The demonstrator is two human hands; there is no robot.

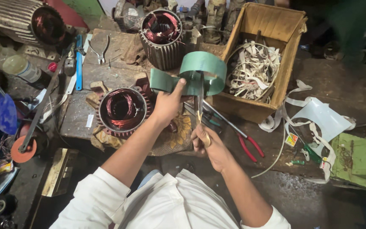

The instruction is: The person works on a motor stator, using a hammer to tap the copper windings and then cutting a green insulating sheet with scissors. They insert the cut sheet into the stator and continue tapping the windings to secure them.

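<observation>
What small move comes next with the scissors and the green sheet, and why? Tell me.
Probably close the scissors to cut further: the right hand holds them with the blades across the curled green sheet, which the left hand holds up.

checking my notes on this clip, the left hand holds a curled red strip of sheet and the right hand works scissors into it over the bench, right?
Not quite: the strip is green, not red, as the head view shows. The rest holds: the left hand holds the curled strip of sheet and the right hand works scissors into it over the bench.
</observation>
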